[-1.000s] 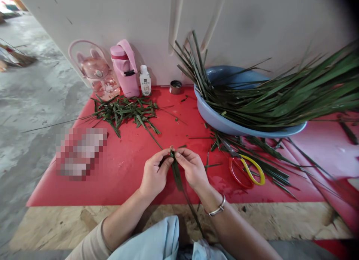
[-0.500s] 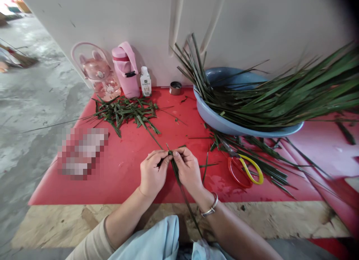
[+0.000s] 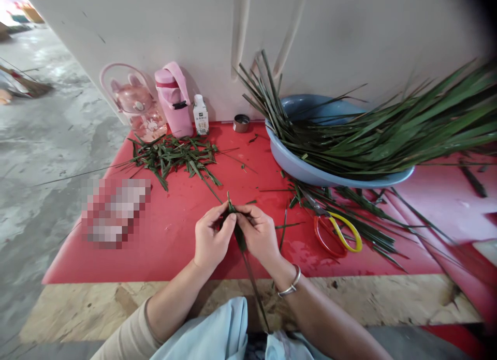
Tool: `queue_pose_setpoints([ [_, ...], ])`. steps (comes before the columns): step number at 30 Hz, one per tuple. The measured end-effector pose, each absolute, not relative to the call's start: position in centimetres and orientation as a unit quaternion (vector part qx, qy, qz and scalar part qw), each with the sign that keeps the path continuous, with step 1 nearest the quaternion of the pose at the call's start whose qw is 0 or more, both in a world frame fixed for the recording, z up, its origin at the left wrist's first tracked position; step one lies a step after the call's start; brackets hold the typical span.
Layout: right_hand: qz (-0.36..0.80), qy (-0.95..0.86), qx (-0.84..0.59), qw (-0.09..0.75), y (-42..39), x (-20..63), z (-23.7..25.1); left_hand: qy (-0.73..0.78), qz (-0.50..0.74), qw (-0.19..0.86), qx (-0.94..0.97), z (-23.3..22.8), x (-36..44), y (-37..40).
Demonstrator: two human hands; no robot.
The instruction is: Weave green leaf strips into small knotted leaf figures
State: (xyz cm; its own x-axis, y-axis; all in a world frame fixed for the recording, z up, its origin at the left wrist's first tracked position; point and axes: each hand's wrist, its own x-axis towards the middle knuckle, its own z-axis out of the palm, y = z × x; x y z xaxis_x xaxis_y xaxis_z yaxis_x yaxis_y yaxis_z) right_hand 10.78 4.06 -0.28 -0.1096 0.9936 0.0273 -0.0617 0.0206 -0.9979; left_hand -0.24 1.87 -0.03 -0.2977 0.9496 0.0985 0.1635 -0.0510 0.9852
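Observation:
My left hand (image 3: 212,238) and my right hand (image 3: 259,235) meet over the red mat (image 3: 174,230), both pinching the upper end of one long green leaf strip (image 3: 240,241). The strip's tip pokes up between my fingertips and its tail runs down toward my lap. A silver bangle (image 3: 289,285) sits on my right wrist. Red and yellow scissors (image 3: 337,233) lie on the mat just right of my right hand.
A blue basin (image 3: 310,171) full of long green leaves (image 3: 388,132) stands at the back right. A pile of cut leaf scraps (image 3: 174,155) lies at the back left, behind it a pink fan (image 3: 134,99), pink flask (image 3: 173,99), small bottle (image 3: 200,114) and tin (image 3: 241,123) along the wall.
Both hands have shifted slightly left and up the mat with the strip, whose tip now sticks out higher between the fingertips. The rest stays put.

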Motion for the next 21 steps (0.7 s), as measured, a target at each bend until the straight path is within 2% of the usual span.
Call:
queue_pose_setpoints([
  [4, 0.462, -0.574, -0.461, 0.495, 4.2, 10.9, -0.4, 0.608, 0.539, 0.331, 0.48, 0.2, -0.5, 2.0],
  [9, 0.476, -0.58, -0.449, 0.485, 4.3, 10.7, -0.7, 0.655, 0.528, 0.271, 0.468, 0.4, -0.5, 2.3],
  [16, 0.478, -0.566, -0.444, 0.504, 4.5, 10.9, -0.3, 0.59, 0.455, 0.36, 0.561, 1.6, -1.2, 2.2],
  [21, 0.49, -0.556, -0.435, 0.513, 4.9, 10.9, -0.2, 0.56, 0.495, 0.425, 0.511, 1.1, -1.1, 3.2],
])
